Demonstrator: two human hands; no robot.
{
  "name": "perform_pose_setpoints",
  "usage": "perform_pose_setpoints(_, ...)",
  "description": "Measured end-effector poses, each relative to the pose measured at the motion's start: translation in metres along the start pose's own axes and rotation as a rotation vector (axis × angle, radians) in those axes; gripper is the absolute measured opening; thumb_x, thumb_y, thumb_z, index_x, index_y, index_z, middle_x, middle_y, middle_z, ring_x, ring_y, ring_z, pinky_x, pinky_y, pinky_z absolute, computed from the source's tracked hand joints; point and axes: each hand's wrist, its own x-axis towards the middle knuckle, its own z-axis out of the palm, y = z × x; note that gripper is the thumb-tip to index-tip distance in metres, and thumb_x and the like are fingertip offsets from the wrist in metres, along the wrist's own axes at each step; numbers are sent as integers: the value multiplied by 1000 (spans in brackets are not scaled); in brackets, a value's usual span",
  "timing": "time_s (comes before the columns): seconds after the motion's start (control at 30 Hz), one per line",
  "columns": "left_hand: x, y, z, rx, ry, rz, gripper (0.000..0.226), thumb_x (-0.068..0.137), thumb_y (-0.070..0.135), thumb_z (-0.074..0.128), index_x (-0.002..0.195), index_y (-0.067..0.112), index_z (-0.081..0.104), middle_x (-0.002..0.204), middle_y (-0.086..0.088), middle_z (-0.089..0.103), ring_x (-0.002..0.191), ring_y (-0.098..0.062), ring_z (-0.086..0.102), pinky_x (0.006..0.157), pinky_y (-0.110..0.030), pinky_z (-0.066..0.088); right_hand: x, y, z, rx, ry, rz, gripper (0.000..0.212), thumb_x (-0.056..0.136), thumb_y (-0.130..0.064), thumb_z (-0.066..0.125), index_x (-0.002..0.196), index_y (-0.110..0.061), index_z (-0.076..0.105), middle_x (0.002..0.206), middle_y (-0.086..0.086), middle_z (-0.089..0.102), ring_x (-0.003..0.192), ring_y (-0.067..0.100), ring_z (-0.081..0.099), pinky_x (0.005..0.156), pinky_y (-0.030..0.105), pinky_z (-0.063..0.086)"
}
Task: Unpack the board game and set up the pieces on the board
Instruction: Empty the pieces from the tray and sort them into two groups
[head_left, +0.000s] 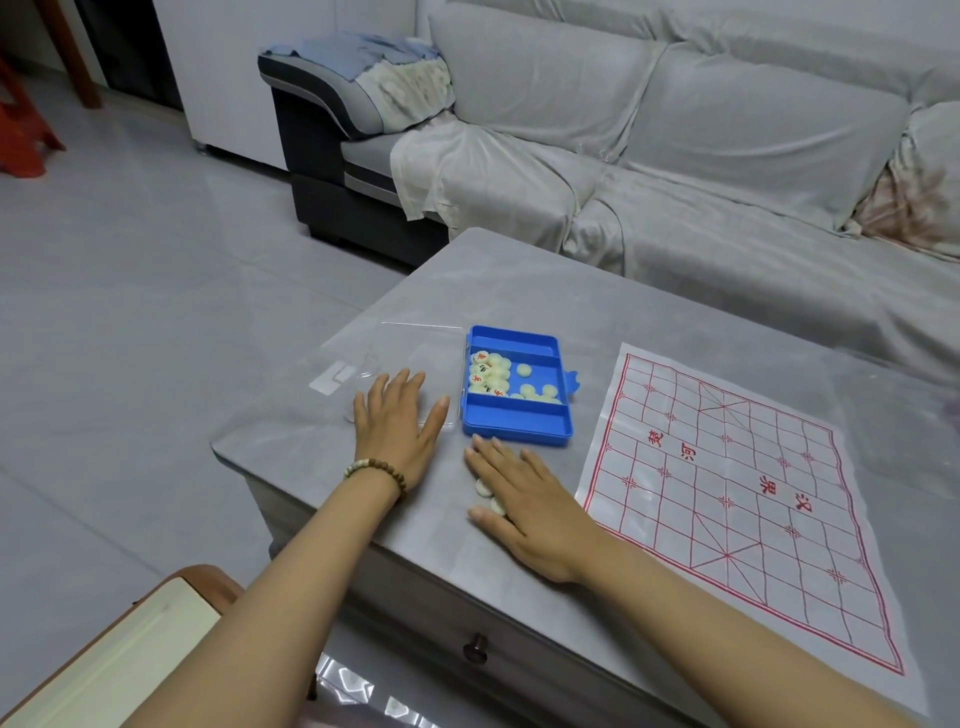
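Lowest in the frame, the right hand (524, 501) lies flat on the desk (519, 291) with straight, slightly spread fingers, covering a few loose pieces (484, 487); two pale discs peek out at its left edge. How many lie under it cannot be told. The paper board (727, 493) lies just beside this hand, toward the right of the frame, with its long axis running from the lower right up toward the centre. The right hand is clearly the nearer one, so I judge the pieces should travel rightward onto the grid. Left of centre, the left hand (397, 415) rests open and flat on the clear lid (415, 338). Just above the right fingertips sits the blue box (519, 428), with more pieces in the box (488, 374) not yet unpacked.
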Motion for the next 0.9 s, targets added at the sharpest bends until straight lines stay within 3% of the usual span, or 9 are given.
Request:
perform_pose_setpoints(0.1,3,0,0,0,-4,-17,58,97,50,26,147,21,22,156,0,18,145,-20,5,117,-42,0,8,-6,-2,-8,-6,0,66,94,-58,19,150,-31,-3,158,-13,-8,143,0,-14,116,25,-14)
perform_pose_setpoints(0.17,4,-2,-1,5,-3,-13,59,97,50,25,148,21,20,156,0,17,145,-20,5,118,-42,0,7,-8,-3,41,47,-7,61,98,-51,26,151,-29,8,159,-12,3,145,2,-3,118,25,-6)
perform_pose_setpoints(0.3,7,-11,-2,83,-30,17,60,97,51,23,149,26,12,157,3,12,145,-20,3,117,-43,-1,5,-3,-13,291,384,23,46,95,-44,41,137,-26,44,144,-11,40,132,1,33,111,27,30)
perform_pose_setpoints(0.4,8,-15,-1,225,-73,33,63,95,56,20,150,27,7,158,2,6,145,-22,0,117,-43,-3,28,11,-30,271,552,102,44,93,-40,50,132,-18,49,139,-6,45,128,8,40,104,27,36)
perform_pose_setpoints(0.53,12,-14,0,310,-121,13,66,92,61,16,149,31,-1,158,2,-2,145,-25,-5,116,-44,-5,82,34,-55,132,411,414,55,94,-51,44,131,-10,45,134,4,47,120,21,46,95,30,38)
perform_pose_setpoints(0.63,18,-12,1,338,-133,-14,68,91,63,14,149,32,-3,158,3,-5,145,-25,-7,116,-44,-5,117,47,-52,84,305,560,61,93,-58,36,119,-4,50,126,11,51,114,27,46,91,35,38)
perform_pose_setpoints(0.9,42,-12,10,273,-29,-40,70,91,63,16,150,27,5,158,5,2,145,-20,-3,116,-42,-7,162,57,-52,131,346,430,52,91,-52,47,128,-16,45,128,6,46,121,25,37,96,34,31)
